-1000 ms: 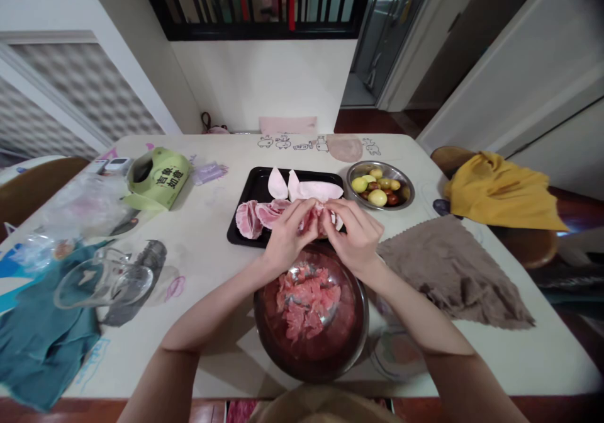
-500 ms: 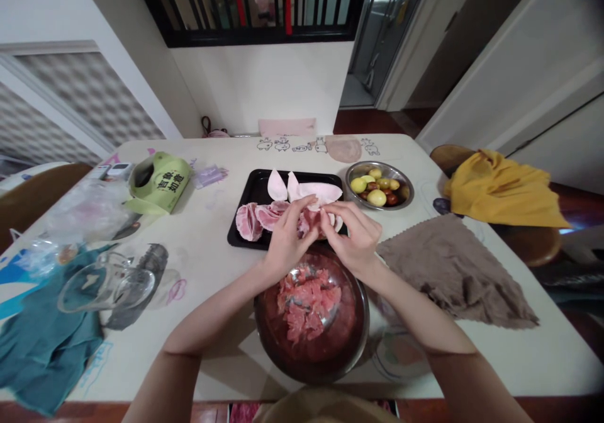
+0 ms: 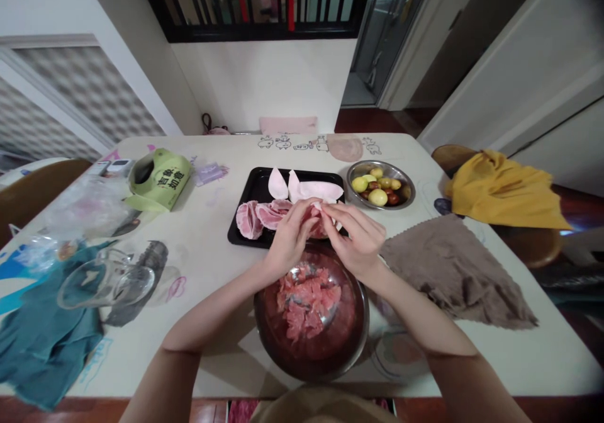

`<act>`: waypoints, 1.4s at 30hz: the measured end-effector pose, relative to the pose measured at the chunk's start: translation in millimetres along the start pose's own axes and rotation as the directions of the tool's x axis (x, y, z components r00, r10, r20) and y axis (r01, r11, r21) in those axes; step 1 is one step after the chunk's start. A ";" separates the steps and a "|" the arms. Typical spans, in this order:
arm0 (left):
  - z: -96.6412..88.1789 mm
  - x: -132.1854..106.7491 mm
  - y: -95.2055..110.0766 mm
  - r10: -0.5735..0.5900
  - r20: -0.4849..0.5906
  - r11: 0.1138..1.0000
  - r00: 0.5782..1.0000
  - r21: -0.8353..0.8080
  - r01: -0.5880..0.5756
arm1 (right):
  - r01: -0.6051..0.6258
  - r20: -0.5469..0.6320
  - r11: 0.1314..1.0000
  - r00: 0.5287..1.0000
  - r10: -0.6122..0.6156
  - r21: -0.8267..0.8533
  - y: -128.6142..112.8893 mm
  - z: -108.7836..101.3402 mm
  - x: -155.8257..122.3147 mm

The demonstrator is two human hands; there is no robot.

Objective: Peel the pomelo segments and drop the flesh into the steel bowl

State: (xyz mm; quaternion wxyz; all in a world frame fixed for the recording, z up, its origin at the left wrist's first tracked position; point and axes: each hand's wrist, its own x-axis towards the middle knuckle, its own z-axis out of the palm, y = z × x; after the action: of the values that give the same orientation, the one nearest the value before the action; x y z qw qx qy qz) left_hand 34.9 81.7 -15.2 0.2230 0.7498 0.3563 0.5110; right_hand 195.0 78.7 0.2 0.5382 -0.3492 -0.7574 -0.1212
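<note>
Between my two hands is a pink pomelo segment with pale membrane, mostly covered by the fingers. My left hand is closed around its left side. My right hand pinches it from the right with thumb and fingertips. Both hands hover over the near edge of a black tray, which carries white peel pieces and pink emptied membranes. Just below my hands stands a steel bowl with loose pink pomelo pulp in it.
A smaller steel bowl of green and brown fruit stands behind my right hand. To the right lies a brown cloth. A glass pitcher, a teal cloth and a green bag are on the left.
My fingers have shifted slightly on the pomelo segment, and the right hand has moved a little to the right. The camera view has tilted slightly; bowls and tray stay put.
</note>
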 end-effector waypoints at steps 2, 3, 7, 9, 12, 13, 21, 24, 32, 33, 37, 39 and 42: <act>1.1 -0.7 2.2 -0.035 -0.009 0.999 0.999 -0.042 0.034 | -0.029 0.000 0.999 1.000 0.029 0.014 -1.6 -1.6 1.1; 1.5 -1.3 3.6 -0.051 -0.011 0.997 0.999 -0.056 0.050 | -0.033 0.005 0.999 0.999 0.033 0.017 -2.5 -2.0 1.3; 2.4 -3.8 9.1 -0.056 -0.031 0.998 0.998 -0.039 0.055 | 0.000 0.006 1.000 1.000 0.000 0.001 -7.0 -1.6 0.7; 2.7 -5.0 10.1 -0.044 -0.061 0.999 0.997 0.006 0.044 | 0.046 0.003 0.999 0.999 -0.046 -0.019 -9.5 -1.5 0.4; 2.9 -6.7 6.5 0.028 -0.116 0.994 0.993 0.112 -0.014 | 0.121 0.013 0.991 0.993 -0.120 -0.060 -11.6 -1.8 -0.6; 2.7 -7.3 4.1 0.080 -0.129 0.987 0.988 0.150 -0.061 | 0.142 0.007 0.987 0.990 -0.142 -0.077 -11.6 -2.1 -1.4; -3.0 -9.0 -13.7 0.462 -0.114 0.849 0.879 0.343 -0.402 | 0.209 -0.037 0.976 0.977 -0.212 -0.067 -15.3 -6.5 -5.1; -4.3 -7.4 -15.4 0.531 -0.123 0.807 0.839 0.375 -0.456 | 0.139 -0.047 0.990 0.989 -0.139 -0.008 -21.1 -8.7 -1.7; -7.4 4.1 -19.1 0.157 -0.189 0.982 0.969 0.130 -0.134 | -0.136 0.021 0.972 0.991 0.135 0.191 -6.4 14.9 9.4; -8.5 7.1 -21.1 0.104 -0.178 0.993 0.979 0.078 -0.091 | -0.158 0.034 0.968 0.987 0.154 0.197 -2.8 20.8 11.7; -11.5 19.3 -32.1 0.034 -0.233 0.999 0.972 0.005 -0.034 | -0.152 0.066 0.974 0.988 0.143 0.166 11.1 42.1 18.4; -9.8 23.0 -39.1 0.015 -0.303 0.999 0.953 -0.030 -0.025 | -0.130 0.070 0.980 0.990 0.120 0.152 17.5 48.9 18.4; -4.1 24.7 -50.5 -0.013 -0.351 0.996 0.936 -0.086 -0.019 | -0.155 0.090 0.974 0.986 0.141 0.165 24.6 54.2 16.0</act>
State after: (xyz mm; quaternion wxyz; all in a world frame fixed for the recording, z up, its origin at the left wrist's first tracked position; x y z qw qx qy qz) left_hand 21.1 133.0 -33.9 0.1878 0.6367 0.3664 0.6520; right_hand 168.8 133.3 -11.3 0.5438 -0.3616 -0.7573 -0.0016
